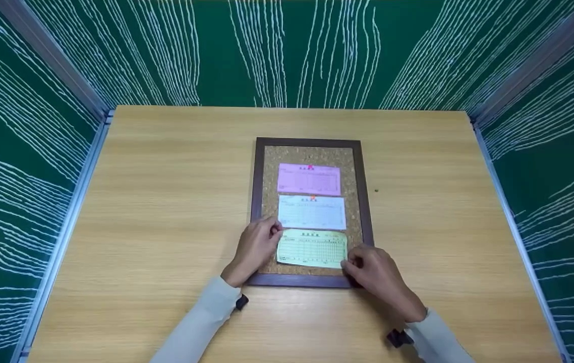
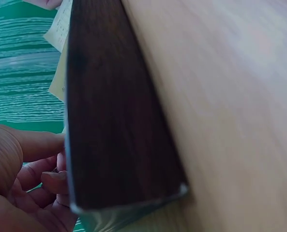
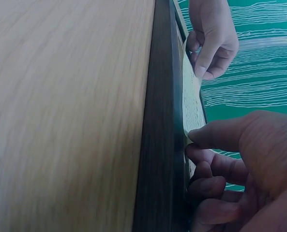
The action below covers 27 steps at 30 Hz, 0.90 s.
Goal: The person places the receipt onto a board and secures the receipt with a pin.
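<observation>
A cork board (image 1: 270, 201) in a dark wooden frame (image 1: 366, 212) lies on the table. On it, one below another, are a pink slip (image 1: 309, 181), a light blue slip (image 1: 311, 214) and a green printed slip (image 1: 312, 249). My left hand (image 1: 257, 244) pinches the green slip's upper left corner. At its lower right corner, my right hand (image 1: 375, 269) pinches the slip between thumb and forefinger; the right wrist view shows this grip on the slip (image 3: 191, 101) beside the frame's edge. A red pin (image 1: 310, 166) tops the pink slip, an orange pin (image 1: 312, 197) the blue one.
The light wooden table (image 1: 176, 191) extends around the board. Green panels with white wavy lines (image 1: 211, 55) stand at the back and both sides, joined by metal posts (image 1: 55, 55). A small dark speck (image 1: 376, 190) lies right of the board.
</observation>
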Each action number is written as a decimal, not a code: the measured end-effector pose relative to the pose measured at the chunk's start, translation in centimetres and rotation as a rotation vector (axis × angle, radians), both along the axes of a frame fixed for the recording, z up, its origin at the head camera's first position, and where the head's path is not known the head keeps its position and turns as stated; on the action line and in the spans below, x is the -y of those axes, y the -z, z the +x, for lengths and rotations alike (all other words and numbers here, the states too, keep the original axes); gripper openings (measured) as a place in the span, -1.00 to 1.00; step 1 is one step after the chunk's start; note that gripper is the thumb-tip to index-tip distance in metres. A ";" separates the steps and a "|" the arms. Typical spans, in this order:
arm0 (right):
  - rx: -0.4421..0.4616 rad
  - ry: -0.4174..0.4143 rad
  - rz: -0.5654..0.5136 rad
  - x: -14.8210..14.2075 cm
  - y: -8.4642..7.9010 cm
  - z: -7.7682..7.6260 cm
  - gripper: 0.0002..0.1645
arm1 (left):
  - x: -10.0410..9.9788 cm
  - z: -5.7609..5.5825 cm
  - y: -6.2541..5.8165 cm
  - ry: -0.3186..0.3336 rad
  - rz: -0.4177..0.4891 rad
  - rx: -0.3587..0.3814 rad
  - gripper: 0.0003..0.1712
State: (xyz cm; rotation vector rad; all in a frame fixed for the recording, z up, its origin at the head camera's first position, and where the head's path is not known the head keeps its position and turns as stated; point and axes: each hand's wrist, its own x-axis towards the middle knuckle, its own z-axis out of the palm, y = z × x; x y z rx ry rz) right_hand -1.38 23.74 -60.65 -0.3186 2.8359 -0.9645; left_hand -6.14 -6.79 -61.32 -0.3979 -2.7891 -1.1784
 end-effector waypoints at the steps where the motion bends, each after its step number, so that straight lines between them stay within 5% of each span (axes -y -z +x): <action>1: -0.001 0.003 0.002 0.0 0.0 0.0 -0.60 | 0.0 0.0 -0.1 -0.001 -0.008 -0.001 -0.92; 13: 0.013 0.030 0.004 0.1 -0.1 -0.2 -0.72 | -0.2 -0.1 -0.3 -0.016 -0.058 -0.021 -0.93; 24: 0.003 0.018 0.011 0.1 -0.2 -0.5 -0.66 | 0.2 -0.9 3.0 -0.004 -0.060 -0.167 -0.91; 27: 0.010 0.022 0.003 0.1 -0.2 -0.5 -0.67 | 0.1 -0.8 2.3 -0.002 -0.045 -0.151 -0.91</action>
